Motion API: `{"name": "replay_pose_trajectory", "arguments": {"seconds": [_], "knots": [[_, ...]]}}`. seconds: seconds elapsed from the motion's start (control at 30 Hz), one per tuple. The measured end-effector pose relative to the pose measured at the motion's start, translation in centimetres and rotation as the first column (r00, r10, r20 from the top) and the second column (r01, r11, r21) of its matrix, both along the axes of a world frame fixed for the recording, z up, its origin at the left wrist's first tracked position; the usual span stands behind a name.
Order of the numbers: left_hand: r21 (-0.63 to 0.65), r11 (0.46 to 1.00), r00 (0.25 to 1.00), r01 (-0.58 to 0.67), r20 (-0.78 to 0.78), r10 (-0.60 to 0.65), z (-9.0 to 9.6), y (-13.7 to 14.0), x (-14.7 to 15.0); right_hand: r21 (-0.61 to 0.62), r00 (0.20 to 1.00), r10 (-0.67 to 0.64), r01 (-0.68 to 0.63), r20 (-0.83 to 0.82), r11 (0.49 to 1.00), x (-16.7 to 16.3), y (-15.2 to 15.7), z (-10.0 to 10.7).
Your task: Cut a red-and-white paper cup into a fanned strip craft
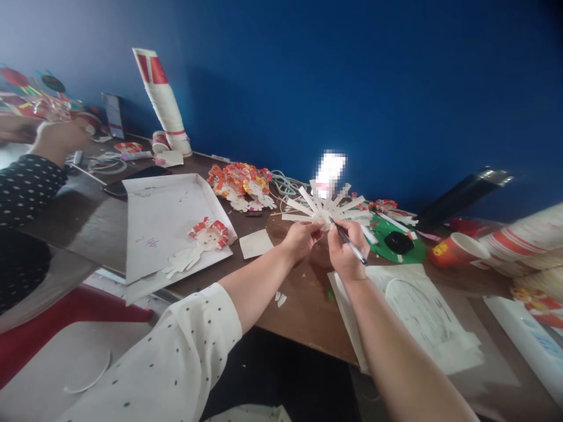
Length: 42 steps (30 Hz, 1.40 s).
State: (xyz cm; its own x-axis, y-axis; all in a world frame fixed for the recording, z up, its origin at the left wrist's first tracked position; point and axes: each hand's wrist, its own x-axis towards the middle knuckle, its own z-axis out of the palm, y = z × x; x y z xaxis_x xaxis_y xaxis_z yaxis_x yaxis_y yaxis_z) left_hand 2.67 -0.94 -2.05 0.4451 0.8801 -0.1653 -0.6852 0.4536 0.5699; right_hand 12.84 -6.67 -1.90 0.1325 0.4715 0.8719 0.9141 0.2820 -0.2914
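Observation:
My left hand point(302, 239) pinches the near edge of a white paper cup cut into strips point(308, 202), which fan out like rays above the table. In my right hand point(349, 249) is a pen point(354, 247), its tip against the middle of the cut cup and its dark end pointing back toward me. Both hands are close together, a little above the brown table. Left of them lies a small blank card point(255, 243). Beyond the fan, a bright phone-like screen point(331, 170) is blurred out.
A pile of red and white cut-paper figures point(241, 181) stands behind left, near a white box lid point(167, 217). A green disc point(407, 249), an orange paper cup point(460, 249) and stacked cups point(528, 234) are right. A co-worker's hand point(61, 138) works far left.

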Motion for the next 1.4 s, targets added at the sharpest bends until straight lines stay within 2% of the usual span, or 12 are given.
{"name": "replay_pose_trajectory", "arguments": {"seconds": [0.23, 1.4], "knots": [[0.002, 1.000, 0.998, -0.011, -0.058, 0.011, -0.20, 0.22, -0.18, -0.014, 1.000, 0.000, 0.001, 0.022, 1.000, -0.03, 0.05, -0.24], [0.024, 0.999, 0.999, 0.022, -0.032, -0.021, -0.33, 0.33, -0.18, -0.027, 0.999, -0.026, 0.027, 0.046, 0.999, 0.06, -0.11, -0.32]]}}
